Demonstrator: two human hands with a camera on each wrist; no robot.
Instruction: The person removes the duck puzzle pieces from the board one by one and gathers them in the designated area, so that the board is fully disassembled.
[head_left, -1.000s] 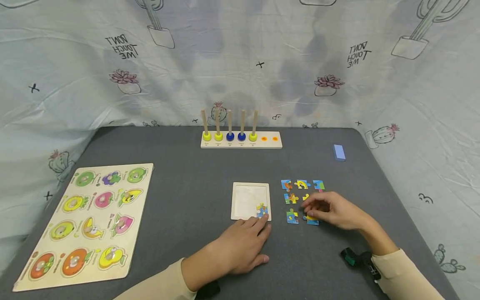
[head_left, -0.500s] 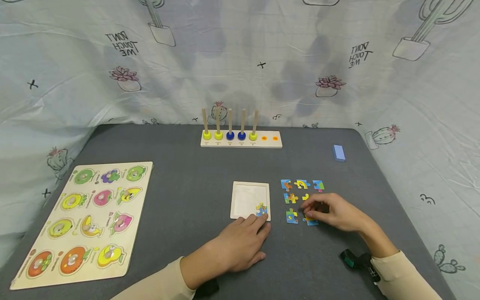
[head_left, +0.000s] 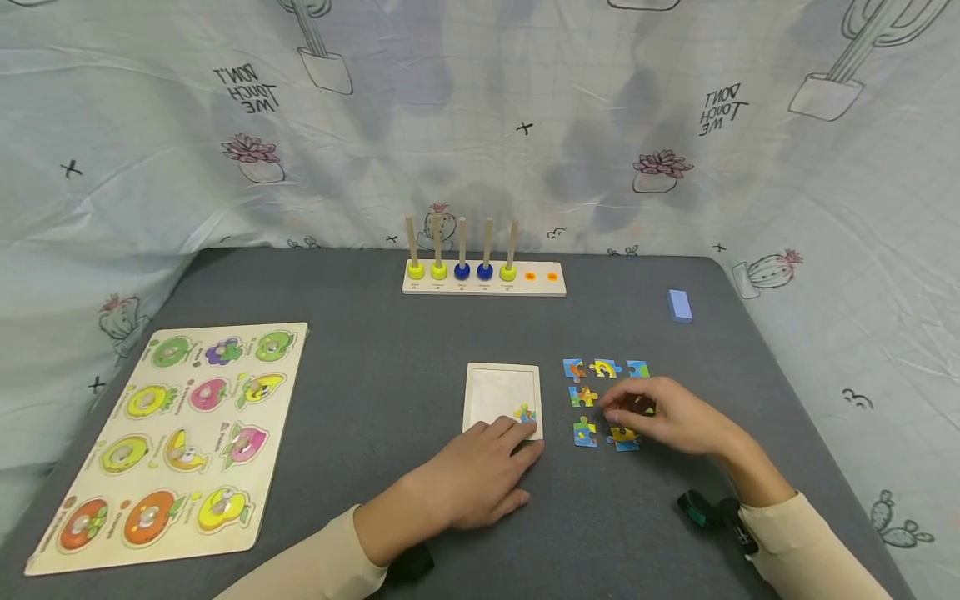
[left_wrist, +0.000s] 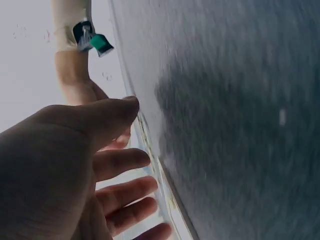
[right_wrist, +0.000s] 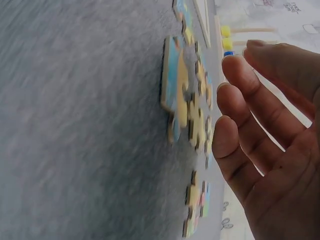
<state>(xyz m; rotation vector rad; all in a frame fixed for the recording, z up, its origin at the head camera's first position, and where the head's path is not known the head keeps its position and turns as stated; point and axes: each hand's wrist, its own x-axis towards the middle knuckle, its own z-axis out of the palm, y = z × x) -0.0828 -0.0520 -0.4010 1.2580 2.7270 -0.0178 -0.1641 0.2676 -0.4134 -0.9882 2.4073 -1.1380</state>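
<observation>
My left hand (head_left: 468, 479) lies flat with its fingertips over the near edge of a small square wooden puzzle tray (head_left: 487, 387). Beside the index finger, a jigsaw piece (head_left: 524, 412) sits in the tray's near right corner, partly covered. My right hand (head_left: 671, 417) hovers over loose jigsaw pieces right of the tray, fingers loosely bent. In the right wrist view, nothing shows between its thumb and fingers. Closest below it is a blue-and-yellow piece (head_left: 624, 439); another piece (head_left: 585, 432) lies to its left. The hand hides part of the group.
A wooden fruit puzzle board (head_left: 168, 450) lies at the left. At the back stands a pegged wooden base (head_left: 483, 289) with yellow and blue rings. A small blue block (head_left: 680, 306) lies at the back right. Patterned cloth (head_left: 480, 108) hangs behind the table.
My right hand has shifted slightly away from me, uncovering more of the near blue-and-yellow piece and covering the middle one. The left fingers now cover more of the piece in the tray.
</observation>
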